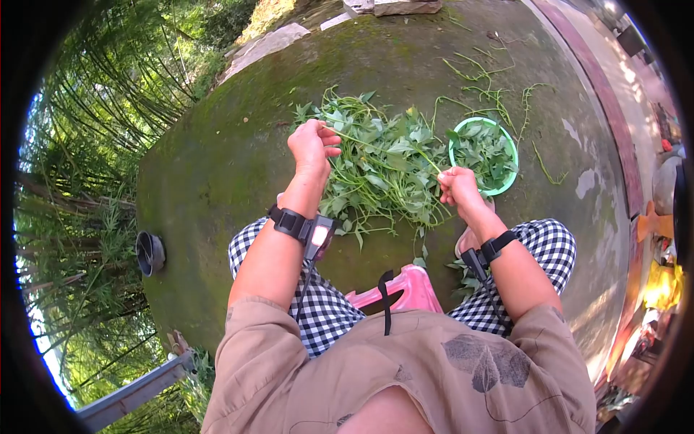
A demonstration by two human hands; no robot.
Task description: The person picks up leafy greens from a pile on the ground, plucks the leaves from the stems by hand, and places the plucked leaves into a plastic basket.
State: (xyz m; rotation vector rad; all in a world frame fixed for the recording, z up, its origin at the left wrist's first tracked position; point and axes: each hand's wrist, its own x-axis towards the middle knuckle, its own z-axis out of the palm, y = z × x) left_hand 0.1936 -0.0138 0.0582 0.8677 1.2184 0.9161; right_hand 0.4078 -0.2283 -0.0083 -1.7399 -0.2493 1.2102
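Note:
A large heap of leafy green vines (383, 166) lies on the mossy ground in front of me. Above its left part, my left hand (313, 147) pinches one end of a long green stem (361, 139). That stem runs across the heap to my right hand (459, 186), whose fingers are closed on its other end. Just beyond my right hand stands a light green basket (515, 168) with picked leaves (484, 150) in it. Bare stems (499, 98) are scattered on the ground behind and right of the basket.
I sit on a pink stool (419, 288). A dark bucket (150, 253) stands at the left, near bamboo. Flat stones (267, 49) lie at the far edge. Down the right side runs a reddish ledge (614, 123), with colourful items beyond it. Loose leaves lie near my right foot.

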